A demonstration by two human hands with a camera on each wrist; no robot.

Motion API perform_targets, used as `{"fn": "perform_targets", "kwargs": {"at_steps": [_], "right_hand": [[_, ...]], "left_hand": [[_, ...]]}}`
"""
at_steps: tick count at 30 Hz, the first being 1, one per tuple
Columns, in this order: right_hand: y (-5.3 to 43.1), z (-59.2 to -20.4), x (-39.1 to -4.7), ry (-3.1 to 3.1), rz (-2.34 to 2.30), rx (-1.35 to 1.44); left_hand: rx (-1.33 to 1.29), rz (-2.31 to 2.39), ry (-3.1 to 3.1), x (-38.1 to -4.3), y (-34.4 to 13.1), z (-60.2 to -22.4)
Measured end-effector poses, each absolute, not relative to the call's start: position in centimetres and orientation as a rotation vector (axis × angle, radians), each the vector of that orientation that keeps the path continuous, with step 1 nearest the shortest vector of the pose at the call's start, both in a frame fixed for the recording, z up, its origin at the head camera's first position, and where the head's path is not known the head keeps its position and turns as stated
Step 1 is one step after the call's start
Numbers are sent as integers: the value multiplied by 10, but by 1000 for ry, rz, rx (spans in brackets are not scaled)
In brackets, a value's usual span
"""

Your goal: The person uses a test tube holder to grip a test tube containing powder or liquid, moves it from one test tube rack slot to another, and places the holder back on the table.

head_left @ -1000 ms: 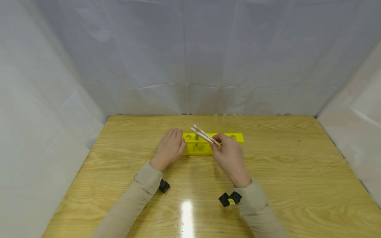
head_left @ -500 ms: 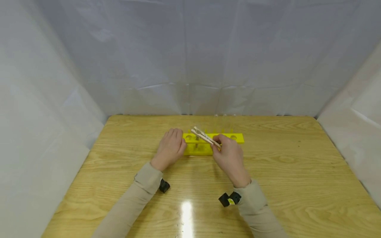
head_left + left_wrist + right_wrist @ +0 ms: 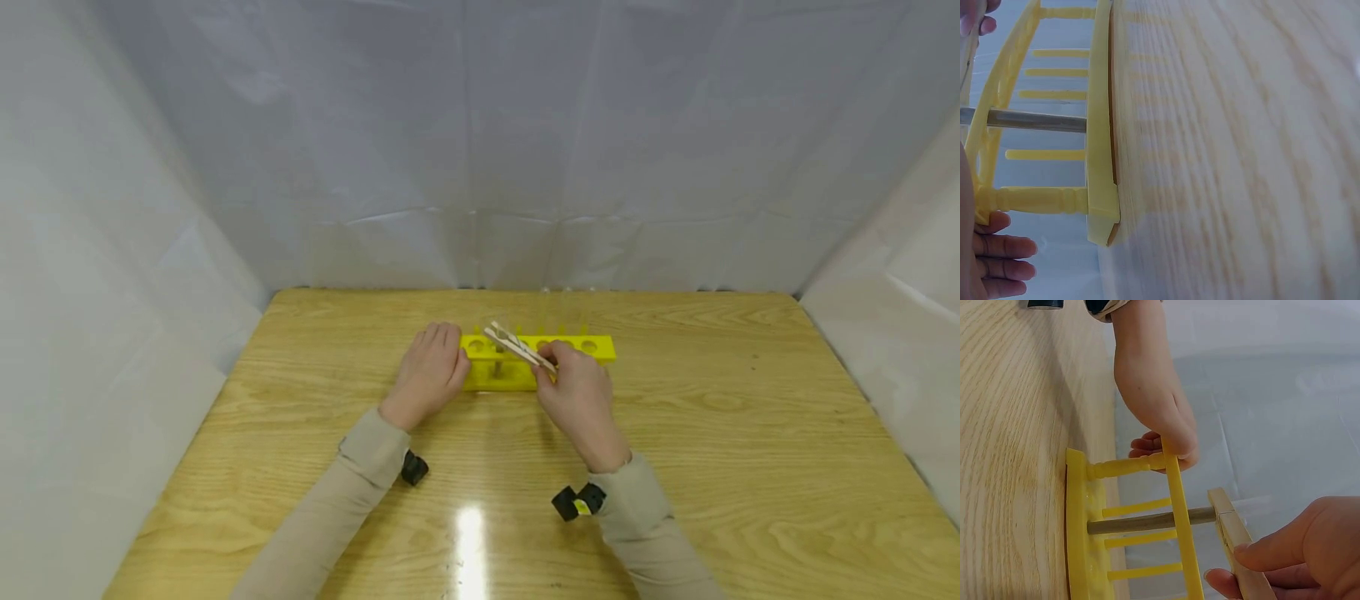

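My left hand [image 3: 427, 371] holds the left end of a yellow test tube rack [image 3: 604, 350]. In the left wrist view its fingertips [image 3: 1015, 270] reach past the end post, below the top plate. A test tube [image 3: 1135, 523] with grey-brown contents stands in a hole near the left end, passing through the top plate down to the base. Between thumb and fingers, my right hand [image 3: 577, 396] pinches a wooden test tube clamp [image 3: 517, 346], slanted over the rack. Its far end meets the tube above the top plate, as the right wrist view shows.
Faint clear tubes [image 3: 567, 307] rise behind the rack near its upright yellow pegs [image 3: 1057, 72]. The rack stands on a wood-grain table [image 3: 750, 433]. White sheeting [image 3: 450, 150] closes off the back and both sides. Black devices [image 3: 414, 468] sit at both wrists.
The clamp's far end has shifted slightly right and down, with less of the tube's dark contents showing above the rack. My left hand keeps its place.
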State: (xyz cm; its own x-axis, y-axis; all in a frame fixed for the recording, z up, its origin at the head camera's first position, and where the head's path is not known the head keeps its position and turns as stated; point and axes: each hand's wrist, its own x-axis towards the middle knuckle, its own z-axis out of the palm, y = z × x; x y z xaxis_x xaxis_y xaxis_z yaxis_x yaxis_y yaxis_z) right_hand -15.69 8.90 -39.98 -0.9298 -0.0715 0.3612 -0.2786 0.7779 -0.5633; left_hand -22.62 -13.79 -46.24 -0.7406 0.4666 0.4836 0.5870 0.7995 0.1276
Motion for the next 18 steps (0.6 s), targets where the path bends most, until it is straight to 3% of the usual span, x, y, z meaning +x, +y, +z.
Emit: {"fn": "perform_targets", "kwargs": {"at_steps": [18], "right_hand": [[89,-403,-156,-2619,901,273]], "left_hand": [[-789,-385,-2549,-225,-138,-461]]}}
